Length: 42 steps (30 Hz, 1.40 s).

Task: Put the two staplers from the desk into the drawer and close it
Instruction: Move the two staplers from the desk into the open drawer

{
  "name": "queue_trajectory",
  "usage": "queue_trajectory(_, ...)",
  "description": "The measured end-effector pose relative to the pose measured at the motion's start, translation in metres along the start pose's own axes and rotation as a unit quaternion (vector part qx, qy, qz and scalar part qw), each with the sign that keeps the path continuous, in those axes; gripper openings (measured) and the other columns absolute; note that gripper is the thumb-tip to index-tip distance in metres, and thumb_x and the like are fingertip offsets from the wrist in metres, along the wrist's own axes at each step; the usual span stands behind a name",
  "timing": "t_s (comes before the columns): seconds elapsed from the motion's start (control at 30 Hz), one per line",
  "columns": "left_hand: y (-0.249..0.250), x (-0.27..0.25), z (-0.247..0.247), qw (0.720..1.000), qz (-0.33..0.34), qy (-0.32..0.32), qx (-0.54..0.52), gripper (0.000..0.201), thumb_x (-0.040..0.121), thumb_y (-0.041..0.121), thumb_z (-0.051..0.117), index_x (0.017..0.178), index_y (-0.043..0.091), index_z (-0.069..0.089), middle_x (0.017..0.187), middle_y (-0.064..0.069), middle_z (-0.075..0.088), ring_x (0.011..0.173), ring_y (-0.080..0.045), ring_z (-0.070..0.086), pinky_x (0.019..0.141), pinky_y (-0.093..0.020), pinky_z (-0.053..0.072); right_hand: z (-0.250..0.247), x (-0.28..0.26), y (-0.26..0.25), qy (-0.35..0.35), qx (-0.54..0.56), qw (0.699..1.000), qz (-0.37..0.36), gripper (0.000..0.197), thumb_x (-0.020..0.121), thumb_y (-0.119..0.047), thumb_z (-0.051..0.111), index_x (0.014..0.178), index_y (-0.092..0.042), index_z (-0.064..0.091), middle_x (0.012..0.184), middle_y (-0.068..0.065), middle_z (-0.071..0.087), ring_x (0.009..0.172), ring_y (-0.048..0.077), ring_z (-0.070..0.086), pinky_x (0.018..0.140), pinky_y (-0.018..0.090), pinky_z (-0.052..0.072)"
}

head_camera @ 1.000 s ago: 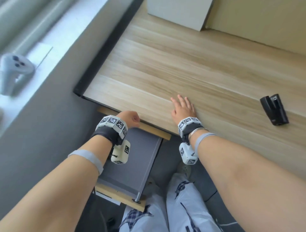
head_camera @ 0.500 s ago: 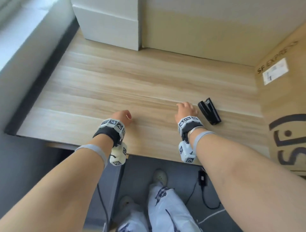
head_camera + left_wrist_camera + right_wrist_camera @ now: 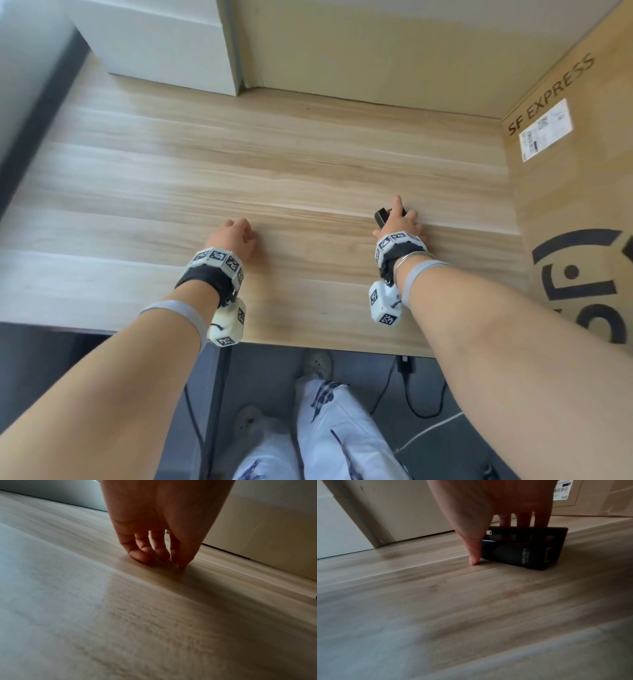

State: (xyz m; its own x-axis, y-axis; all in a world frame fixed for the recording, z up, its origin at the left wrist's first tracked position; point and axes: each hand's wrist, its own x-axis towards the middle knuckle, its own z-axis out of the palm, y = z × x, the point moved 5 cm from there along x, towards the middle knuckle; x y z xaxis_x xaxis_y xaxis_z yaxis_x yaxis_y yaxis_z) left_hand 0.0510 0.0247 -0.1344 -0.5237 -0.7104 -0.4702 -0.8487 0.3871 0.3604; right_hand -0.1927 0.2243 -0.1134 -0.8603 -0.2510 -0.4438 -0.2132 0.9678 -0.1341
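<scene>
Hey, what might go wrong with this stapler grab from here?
The right hand has only thumb and fingers around the black stapler, which is still touching the desk; a loose pinch could let it slip when lifted. The drawer is out of view now, so the carry back could miss it.

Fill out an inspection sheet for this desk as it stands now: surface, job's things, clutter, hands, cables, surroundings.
Surface: wooden desk, light grain.
Job's things: one black stapler on the desk; second stapler and drawer not in view.
Clutter: SF Express cardboard box at the right, white box at the back left.
Hands: right hand grips the stapler, thumb one side, fingers the other; left hand rests curled fingertips on the desk, holding nothing.
Cables: black cable on the floor under the desk.
Surroundings: beige wall behind.
</scene>
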Motion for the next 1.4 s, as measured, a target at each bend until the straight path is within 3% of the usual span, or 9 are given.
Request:
queue_trajectory(0.13, -0.002, -0.002, -0.002, 1.000, -0.002, -0.007, -0.002, 0.025, 0.088, 0.018, 0.053, 0.111, 0.008, 0.058, 0.119, -0.017, 0.056, 0.103, -0.036, 0.061, 0.090, -0.039, 0.049, 0.000, -0.006, -0.013, -0.032, 0.005, 0.999, -0.016, 0.081, 0.086, -0.019, 0.065, 0.148, -0.029, 0.014, 0.138, 0.017, 0.035, 0.121, 0.039, 0.047, 0.098, 0.047, 0.042)
queue_trajectory(0.27, -0.007, -0.010, -0.006, 1.000, -0.004, -0.014, -0.008, 0.028, 0.090, 0.016, 0.051, 0.115, 0.006, 0.058, 0.121, -0.017, 0.057, 0.109, -0.034, 0.058, 0.090, -0.036, 0.047, 0.005, -0.036, -0.044, -0.034, 0.007, 0.996, -0.082, 0.075, 0.083, -0.024, 0.065, 0.144, -0.024, 0.022, 0.131, 0.018, 0.042, 0.111, 0.038, 0.057, 0.087, 0.039, 0.049)
queue_trajectory(0.43, -0.032, -0.033, -0.014, 1.000, -0.013, -0.017, -0.021, 0.027, 0.089, 0.016, 0.051, 0.112, 0.006, 0.061, 0.119, -0.017, 0.062, 0.105, -0.035, 0.061, 0.086, -0.034, 0.048, 0.023, -0.090, -0.089, -0.042, 0.023, 0.988, -0.149, 0.059, 0.081, -0.027, 0.062, 0.132, -0.014, 0.036, 0.128, 0.017, 0.045, 0.111, 0.036, 0.056, 0.073, 0.031, 0.037)
queue_trajectory(0.77, -0.132, -0.095, -0.042, 0.996, -0.058, 0.040, -0.052, 0.025, 0.088, 0.015, 0.052, 0.108, 0.006, 0.064, 0.115, -0.017, 0.066, 0.106, -0.034, 0.061, 0.088, -0.036, 0.048, 0.078, -0.218, -0.174, -0.087, 0.075, 0.955, -0.272, 0.053, 0.083, -0.037, 0.058, 0.128, -0.015, 0.040, 0.120, 0.017, 0.053, 0.106, 0.037, 0.059, 0.076, 0.032, 0.040)
queue_trajectory(0.83, -0.160, -0.112, -0.044, 0.994, -0.075, 0.049, -0.059, 0.026, 0.088, 0.015, 0.051, 0.108, 0.006, 0.064, 0.115, -0.018, 0.067, 0.106, -0.034, 0.062, 0.090, -0.036, 0.048, 0.095, -0.249, -0.189, -0.109, 0.087, 0.946, -0.292, 0.054, 0.082, -0.037, 0.059, 0.128, -0.015, 0.040, 0.119, 0.018, 0.055, 0.106, 0.036, 0.059, 0.078, 0.033, 0.042)
queue_trajectory(0.97, -0.216, -0.145, -0.040, 0.989, -0.114, 0.062, -0.071, 0.026, 0.089, 0.016, 0.048, 0.109, 0.008, 0.063, 0.112, -0.016, 0.069, 0.105, -0.033, 0.062, 0.088, -0.035, 0.048, 0.135, -0.305, -0.209, -0.158, 0.098, 0.923, -0.336, 0.047, 0.081, -0.035, 0.061, 0.119, -0.013, 0.044, 0.111, 0.017, 0.062, 0.099, 0.035, 0.061, 0.071, 0.029, 0.037)
queue_trajectory(1.13, -0.281, -0.180, -0.018, 0.981, -0.164, 0.061, -0.080, 0.026, 0.087, 0.017, 0.047, 0.105, 0.011, 0.064, 0.111, -0.015, 0.069, 0.104, -0.033, 0.063, 0.086, -0.034, 0.048, 0.195, -0.352, -0.215, -0.228, 0.056, 0.895, -0.379, 0.048, 0.081, -0.037, 0.061, 0.121, -0.017, 0.045, 0.109, 0.014, 0.066, 0.097, 0.034, 0.063, 0.074, 0.032, 0.044)
queue_trajectory(1.27, -0.323, -0.199, 0.013, 0.974, -0.205, 0.037, -0.088, 0.025, 0.087, 0.018, 0.047, 0.105, 0.013, 0.065, 0.110, -0.014, 0.070, 0.103, -0.032, 0.064, 0.086, -0.034, 0.050, 0.246, -0.361, -0.204, -0.270, 0.013, 0.890, -0.368, 0.052, 0.084, -0.040, 0.060, 0.126, -0.017, 0.042, 0.114, 0.015, 0.065, 0.101, 0.034, 0.063, 0.079, 0.033, 0.046)
queue_trajectory(1.4, -0.354, -0.206, 0.049, 0.968, -0.233, 0.019, -0.089, 0.025, 0.088, 0.018, 0.047, 0.105, 0.012, 0.065, 0.112, -0.014, 0.069, 0.105, -0.032, 0.063, 0.088, -0.033, 0.048, 0.294, -0.349, -0.191, -0.295, 0.012, 0.907, -0.301, 0.052, 0.086, -0.037, 0.059, 0.129, -0.016, 0.039, 0.123, 0.016, 0.058, 0.109, 0.034, 0.059, 0.086, 0.035, 0.045)
